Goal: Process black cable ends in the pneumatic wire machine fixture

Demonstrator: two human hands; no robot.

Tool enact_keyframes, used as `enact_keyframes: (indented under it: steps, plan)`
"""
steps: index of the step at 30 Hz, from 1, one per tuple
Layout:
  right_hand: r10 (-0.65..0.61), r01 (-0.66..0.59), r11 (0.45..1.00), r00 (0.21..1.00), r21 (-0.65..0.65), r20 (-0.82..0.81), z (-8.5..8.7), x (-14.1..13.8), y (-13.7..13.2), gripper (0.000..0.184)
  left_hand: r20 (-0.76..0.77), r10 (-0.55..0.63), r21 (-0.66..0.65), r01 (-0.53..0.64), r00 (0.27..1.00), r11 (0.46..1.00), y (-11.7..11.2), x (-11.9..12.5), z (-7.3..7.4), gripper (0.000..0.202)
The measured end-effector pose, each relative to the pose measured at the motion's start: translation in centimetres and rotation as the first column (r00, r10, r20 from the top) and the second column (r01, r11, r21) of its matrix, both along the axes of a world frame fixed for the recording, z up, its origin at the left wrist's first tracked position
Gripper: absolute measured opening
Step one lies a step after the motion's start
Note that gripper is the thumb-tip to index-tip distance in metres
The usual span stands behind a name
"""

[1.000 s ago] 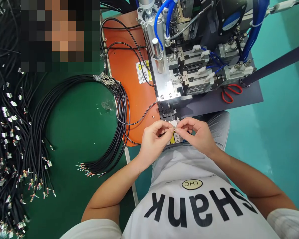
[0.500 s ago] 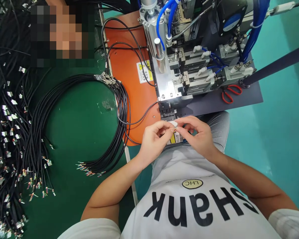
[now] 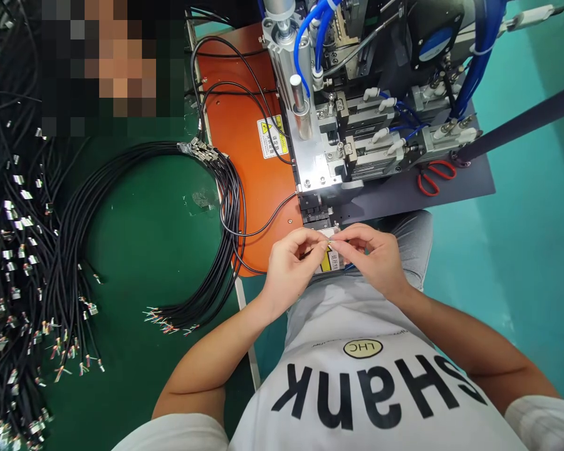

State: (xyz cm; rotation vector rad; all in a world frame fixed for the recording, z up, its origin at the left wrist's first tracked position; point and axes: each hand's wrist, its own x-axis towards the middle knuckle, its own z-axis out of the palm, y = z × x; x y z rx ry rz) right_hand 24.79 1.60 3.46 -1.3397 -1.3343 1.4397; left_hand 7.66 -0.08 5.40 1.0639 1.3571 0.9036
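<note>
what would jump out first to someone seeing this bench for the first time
Dead centre, the left hand and right hand meet fingertip to fingertip, pinching a tiny part just in front of the machine with its blue hoses. To the left, a looped bundle of black cables curves across the green table beside the orange plate. Red-handled scissors lie at the machine's right.

Part between left hand, right hand; machine behind.
</note>
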Motion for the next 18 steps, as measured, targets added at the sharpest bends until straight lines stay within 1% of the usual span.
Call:
enact_keyframes:
  steps: [3, 6, 10, 13, 14, 16, 17, 18]
  plan:
    - [-0.005, -0.002, 0.997, 0.997, 0.083, 0.08, 0.1, -0.1, 0.2, 0.008, -0.045, -0.013, 0.015, 0.013, 0.999, 1.0, -0.1, -0.1, -0.1, 0.015]
    - [0.016, -0.036, 0.99, 0.989, 0.138, 0.145, 0.1, -0.2, 0.5, 0.009, -0.076, -0.031, 0.016, 0.032, 0.997, 0.999, 0.0, -0.2, -0.2, 0.016]
    - [0.051, -0.066, 0.991, 0.99, 0.118, 0.13, 0.0, -0.1, 0.9, 0.011, -0.096, -0.067, 0.014, 0.068, 0.993, 0.998, 0.5, -0.4, 0.0, 0.017]
    - [0.068, -0.079, 0.992, 0.991, 0.095, 0.112, 0.0, 0.1, 1.0, 0.011, -0.139, -0.114, 0.044, 0.122, 0.984, 0.992, 0.5, -0.6, 0.1, 0.016]
    - [0.07, -0.08, 0.993, 0.991, 0.091, 0.114, 0.0, 0.1, 1.0, 0.011, -0.183, -0.124, 0.072, 0.139, 0.975, 0.988, 0.3, -0.8, 0.1, 0.015]
    - [0.064, -0.075, 0.994, 0.99, 0.085, 0.125, 0.0, 0.4, 1.0, 0.011, -0.344, -0.117, 0.185, 0.19, 0.932, 0.964, -0.3, -1.2, 0.0, 0.014]
    - [0.061, -0.072, 0.994, 0.989, 0.079, 0.132, -0.1, 0.5, 1.0, 0.012, -0.447, -0.1, 0.259, 0.236, 0.889, 0.937, -0.6, -1.4, -0.2, 0.014]
    - [0.06, -0.07, 0.995, 0.989, 0.068, 0.137, -0.2, 0.5, 1.1, 0.013, -0.549, -0.071, 0.334, 0.296, 0.833, 0.895, -0.7, -1.7, -0.5, 0.014]
